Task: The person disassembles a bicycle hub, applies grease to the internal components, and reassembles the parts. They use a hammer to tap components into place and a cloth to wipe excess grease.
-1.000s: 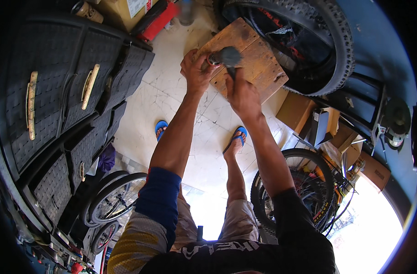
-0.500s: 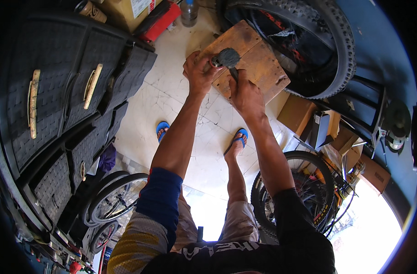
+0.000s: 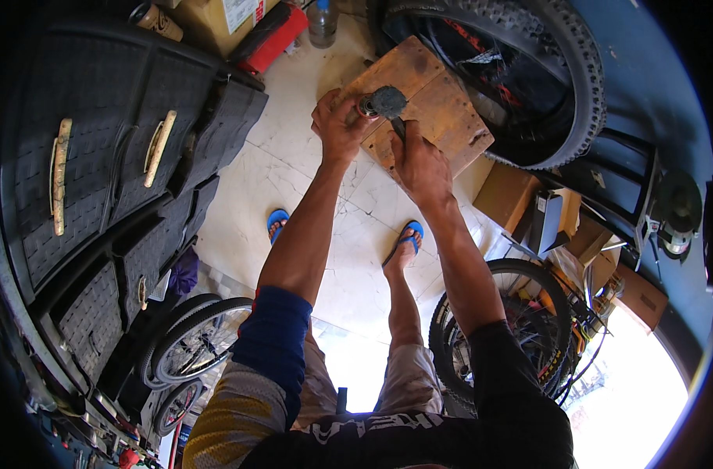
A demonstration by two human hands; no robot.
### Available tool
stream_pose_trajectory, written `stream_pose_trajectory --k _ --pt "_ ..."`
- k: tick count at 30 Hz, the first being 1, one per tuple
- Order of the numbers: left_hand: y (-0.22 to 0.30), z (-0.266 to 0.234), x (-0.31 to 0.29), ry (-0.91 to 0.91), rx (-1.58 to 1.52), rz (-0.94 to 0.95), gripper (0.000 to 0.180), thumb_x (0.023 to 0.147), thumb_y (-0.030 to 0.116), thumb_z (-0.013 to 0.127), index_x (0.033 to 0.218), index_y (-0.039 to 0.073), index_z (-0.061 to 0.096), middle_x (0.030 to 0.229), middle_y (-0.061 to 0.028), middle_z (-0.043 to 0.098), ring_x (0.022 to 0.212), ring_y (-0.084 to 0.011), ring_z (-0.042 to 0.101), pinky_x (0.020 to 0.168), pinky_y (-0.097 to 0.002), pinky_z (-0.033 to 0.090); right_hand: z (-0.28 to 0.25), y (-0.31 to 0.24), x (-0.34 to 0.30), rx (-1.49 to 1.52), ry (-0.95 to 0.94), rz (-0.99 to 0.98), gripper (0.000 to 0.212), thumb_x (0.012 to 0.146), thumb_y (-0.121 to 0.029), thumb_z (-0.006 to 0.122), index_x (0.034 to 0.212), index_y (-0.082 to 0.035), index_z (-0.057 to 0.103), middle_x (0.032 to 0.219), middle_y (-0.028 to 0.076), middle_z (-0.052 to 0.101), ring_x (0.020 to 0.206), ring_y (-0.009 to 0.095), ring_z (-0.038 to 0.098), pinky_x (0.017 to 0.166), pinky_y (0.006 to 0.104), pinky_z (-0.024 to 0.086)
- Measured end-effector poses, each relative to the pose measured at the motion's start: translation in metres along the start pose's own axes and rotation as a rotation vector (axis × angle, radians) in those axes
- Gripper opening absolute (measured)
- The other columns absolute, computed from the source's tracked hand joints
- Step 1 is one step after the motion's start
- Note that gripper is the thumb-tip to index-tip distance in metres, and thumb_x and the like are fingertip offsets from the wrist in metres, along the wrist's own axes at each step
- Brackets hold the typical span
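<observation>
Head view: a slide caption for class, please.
Right hand gripping a dark mallet, left hand holding a round part, over a wooden block.

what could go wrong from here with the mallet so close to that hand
The left hand grips a part right beside the head of the mallet, so an off-centre blow might catch its fingers.

Only the left hand appears to steady the part over the wooden block, so it might tip or skid if struck.

The feet are in open sandals; anything dropped could hurt the toes.
</observation>
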State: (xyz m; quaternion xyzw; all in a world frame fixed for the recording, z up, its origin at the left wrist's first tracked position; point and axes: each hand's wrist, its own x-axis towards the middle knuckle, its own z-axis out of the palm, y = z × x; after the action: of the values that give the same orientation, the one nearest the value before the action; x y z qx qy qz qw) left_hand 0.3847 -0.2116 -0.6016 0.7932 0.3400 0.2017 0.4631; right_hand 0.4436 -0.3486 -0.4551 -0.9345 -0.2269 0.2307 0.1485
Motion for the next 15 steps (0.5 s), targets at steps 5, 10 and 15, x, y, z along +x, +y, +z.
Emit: stream_pose_trajectory --k 5,10,15 --pt "0.0 -0.002 0.003 -0.024 -0.014 -0.004 0.045 0.08 0.038 0.092 0.122 0.028 0.078 0.154 -0.0075 0.047 0.145 -0.037 0.034 0.118 -0.0579 0.025 -0.003 0.006 0.001 0.034 0.042 -0.007 0.033 0.109 -0.041 0.054 0.123 -0.01 0.052 0.086 0.028 0.074 0.083 0.054 0.071 0.075 0.0634 0.055" --pt "0.007 -0.025 0.003 -0.069 0.035 -0.07 0.046 0.082 0.043 0.091 0.123 0.024 0.078 0.155 -0.011 0.046 0.146 -0.0384 0.033 0.119 -0.0595 0.027 0.015 0.04 -0.004 0.056 0.232 0.105 0.038 0.108 -0.043 0.056 0.13 -0.013 0.054 0.092 0.03 0.074 0.085 0.054 0.07 0.076 0.0641 0.055" --pt "0.057 -0.098 -0.016 -0.175 -0.301 -0.143 0.043 0.091 0.04 0.085 0.119 0.008 0.079 0.153 -0.0134 0.051 0.142 -0.033 0.042 0.117 -0.0479 0.038 0.029 0.099 0.001 0.009 0.266 0.101 0.053 0.105 -0.037 0.06 0.151 -0.013 0.046 0.123 0.03 0.064 0.106 0.053 0.068 0.085 0.0604 0.056"
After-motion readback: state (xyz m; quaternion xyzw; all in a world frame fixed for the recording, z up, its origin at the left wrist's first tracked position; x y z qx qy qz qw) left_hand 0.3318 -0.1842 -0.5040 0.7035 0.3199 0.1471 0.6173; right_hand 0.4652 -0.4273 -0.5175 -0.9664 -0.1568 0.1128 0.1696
